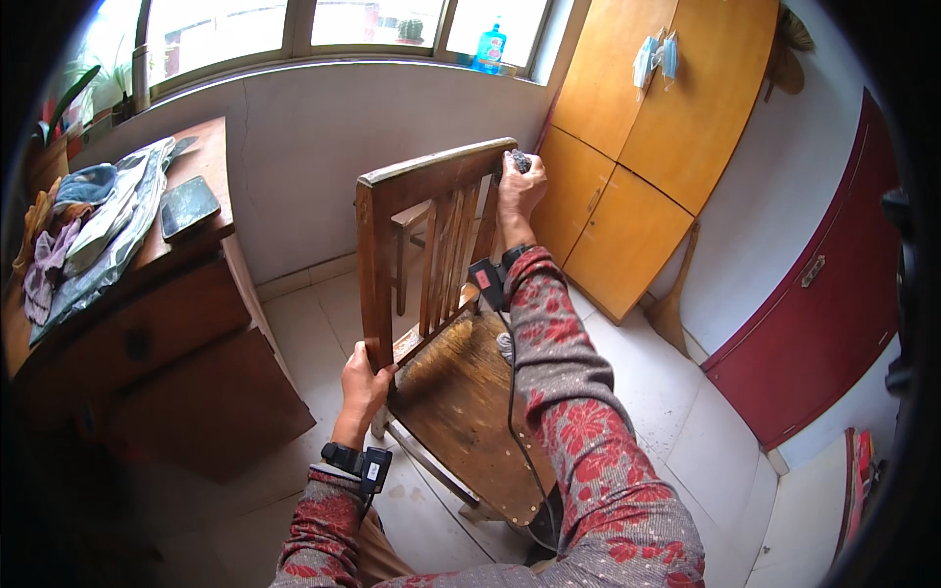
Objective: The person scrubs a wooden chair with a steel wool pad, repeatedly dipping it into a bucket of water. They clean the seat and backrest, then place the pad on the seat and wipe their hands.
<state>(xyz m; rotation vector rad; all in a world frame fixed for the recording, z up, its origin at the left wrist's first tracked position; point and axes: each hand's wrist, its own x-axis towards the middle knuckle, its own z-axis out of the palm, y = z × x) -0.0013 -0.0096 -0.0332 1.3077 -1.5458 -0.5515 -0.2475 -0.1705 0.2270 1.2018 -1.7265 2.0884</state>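
Observation:
A worn wooden chair (470, 411) stands before me, its slatted backrest (441, 165) on the far side of the seat. Low on the backrest's left post, my left hand (365, 384) grips the wood. My right hand (523, 184) is at the top right corner of the backrest, with a dark grey scouring pad (521, 161) in its fingers against the post. Part of the pad is hidden by the fingers. The seat is scuffed, with pale worn patches. A small white-and-grey bundle (504, 347) lies on the seat, partly behind my right forearm.
A wooden desk (213, 140) at left holds a phone (190, 208) and piled cloths (110, 213). Behind the backrest is a wooden stool (401, 257). An orange wardrobe (588, 147), a broom (673, 316) and a dark red door (816, 294) are to the right. A black cable (512, 411) hangs from my right wrist.

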